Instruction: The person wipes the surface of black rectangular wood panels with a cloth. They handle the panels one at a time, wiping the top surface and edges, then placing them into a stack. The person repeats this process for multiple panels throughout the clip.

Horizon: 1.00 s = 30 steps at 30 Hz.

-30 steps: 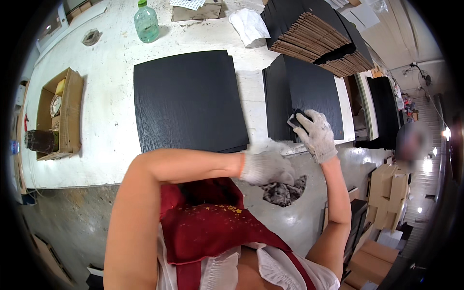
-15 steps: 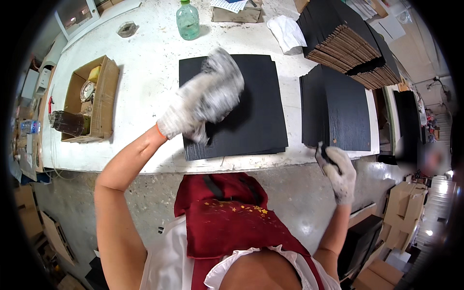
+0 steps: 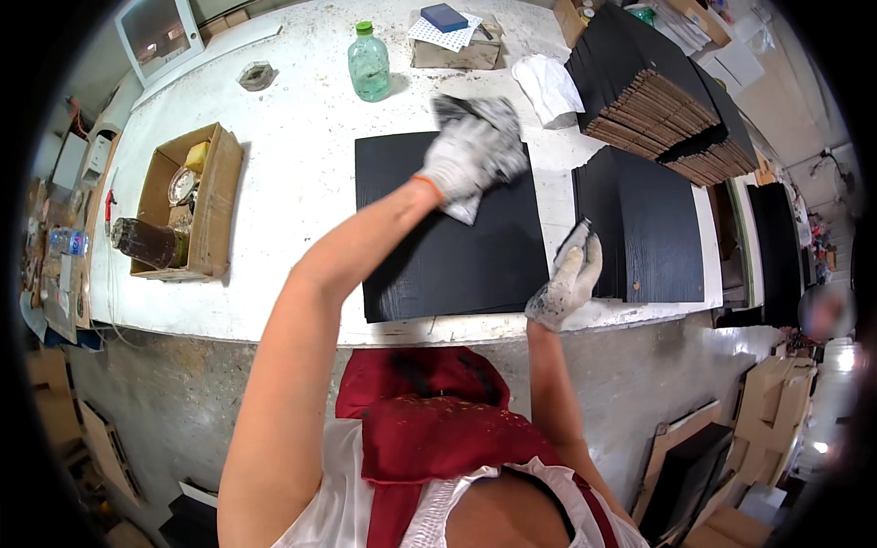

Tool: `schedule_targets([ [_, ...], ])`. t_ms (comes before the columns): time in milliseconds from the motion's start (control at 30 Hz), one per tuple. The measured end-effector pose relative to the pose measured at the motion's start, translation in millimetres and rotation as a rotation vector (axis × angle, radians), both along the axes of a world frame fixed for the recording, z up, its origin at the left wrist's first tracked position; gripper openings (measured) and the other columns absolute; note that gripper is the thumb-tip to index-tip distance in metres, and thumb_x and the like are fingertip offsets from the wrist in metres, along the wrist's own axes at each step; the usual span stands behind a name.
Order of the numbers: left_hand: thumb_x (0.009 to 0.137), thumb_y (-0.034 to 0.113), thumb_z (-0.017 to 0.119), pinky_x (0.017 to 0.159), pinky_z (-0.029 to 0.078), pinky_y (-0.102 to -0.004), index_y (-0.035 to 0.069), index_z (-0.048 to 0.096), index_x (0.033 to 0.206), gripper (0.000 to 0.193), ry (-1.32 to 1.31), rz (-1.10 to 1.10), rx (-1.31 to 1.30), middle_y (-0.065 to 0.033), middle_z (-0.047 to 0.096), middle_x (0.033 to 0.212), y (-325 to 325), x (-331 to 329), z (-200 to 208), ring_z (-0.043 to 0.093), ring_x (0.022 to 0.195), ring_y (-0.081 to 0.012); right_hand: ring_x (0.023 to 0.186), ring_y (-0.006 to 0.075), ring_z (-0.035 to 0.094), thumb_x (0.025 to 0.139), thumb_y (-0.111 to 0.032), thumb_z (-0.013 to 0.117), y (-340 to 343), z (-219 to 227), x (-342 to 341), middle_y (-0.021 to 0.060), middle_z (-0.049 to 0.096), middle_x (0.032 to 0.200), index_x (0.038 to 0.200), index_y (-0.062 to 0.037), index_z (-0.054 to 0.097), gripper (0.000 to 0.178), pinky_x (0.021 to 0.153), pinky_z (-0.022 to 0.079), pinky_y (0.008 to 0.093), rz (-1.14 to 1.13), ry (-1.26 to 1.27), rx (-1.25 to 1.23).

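Note:
My gloved left hand (image 3: 461, 160) presses a crumpled grey-and-white rag (image 3: 501, 123) onto the top right part of a black sheet (image 3: 438, 247). That sheet lies flat on the table before me, with another edge showing under it. In my gloved right hand (image 3: 571, 283) is a small flat grey piece (image 3: 575, 239); its kind I cannot make out. This hand is between the sheet and a fanned stack of black boards (image 3: 662, 228), close to the stack's left side. Dark smudges mark the right glove.
A cardboard box (image 3: 233, 183) with a dark jar and a yellow sponge stands left on the white table (image 3: 292, 247). Behind are a green-capped bottle (image 3: 369, 68), a white cloth (image 3: 546, 87) and a block (image 3: 457, 53). Tall black board piles (image 3: 639, 73) rise at the far right.
My left hand has swept the rag rightward across the sheet. My right hand has come in left and farther over the table with the grey piece. The view has shifted slightly.

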<state>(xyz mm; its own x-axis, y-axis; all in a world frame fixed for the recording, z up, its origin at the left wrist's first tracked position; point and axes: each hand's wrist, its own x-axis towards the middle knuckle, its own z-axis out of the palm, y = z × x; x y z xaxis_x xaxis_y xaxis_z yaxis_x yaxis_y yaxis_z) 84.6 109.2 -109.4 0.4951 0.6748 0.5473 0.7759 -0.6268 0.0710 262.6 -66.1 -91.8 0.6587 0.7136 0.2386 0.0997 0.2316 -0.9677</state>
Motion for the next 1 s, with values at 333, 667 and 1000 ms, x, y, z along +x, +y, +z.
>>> schedule_targets([
  [333, 0.073, 0.033, 0.064, 0.122, 0.019, -0.047, 0.013, 0.041, 0.15, 0.083, 0.125, -0.699, -0.589, -0.0157, 0.038, 0.154, -170, -26, 31, 0.032, 0.146, -0.0342, 0.134, 0.0321, 0.046, 0.098, -0.018, 0.041, -4, 2, 7, 0.0271, 0.043, 0.145, 0.144, 0.0141, 0.033, 0.057, 0.112, 0.037, 0.0392, -0.084, 0.222, 0.028],
  [667, 0.076, 0.011, 0.071, 0.122, 0.023, -0.0442, 0.007, 0.045, 0.147, 0.076, -0.069, -0.01, -0.311, -0.0155, 0.049, 0.146, -62, -132, 22, 0.038, 0.141, -0.0346, 0.127, 0.0277, 0.05, 0.099, -0.026, 0.047, -5, 7, 0, 0.0207, 0.047, 0.142, 0.145, 0.0103, 0.037, 0.059, 0.108, 0.04, 0.0357, -0.019, 0.066, -0.139],
  [1000, 0.069, 0.016, 0.068, 0.119, 0.027, -0.0489, 0.011, 0.044, 0.147, 0.082, -0.068, -0.464, -0.439, -0.0147, 0.046, 0.147, -197, 5, 27, 0.04, 0.14, -0.0351, 0.125, 0.0305, 0.052, 0.099, -0.028, 0.047, -2, 0, 23, 0.0239, 0.05, 0.14, 0.142, 0.0119, 0.041, 0.059, 0.109, 0.038, 0.0379, 0.067, -0.026, -0.149],
])
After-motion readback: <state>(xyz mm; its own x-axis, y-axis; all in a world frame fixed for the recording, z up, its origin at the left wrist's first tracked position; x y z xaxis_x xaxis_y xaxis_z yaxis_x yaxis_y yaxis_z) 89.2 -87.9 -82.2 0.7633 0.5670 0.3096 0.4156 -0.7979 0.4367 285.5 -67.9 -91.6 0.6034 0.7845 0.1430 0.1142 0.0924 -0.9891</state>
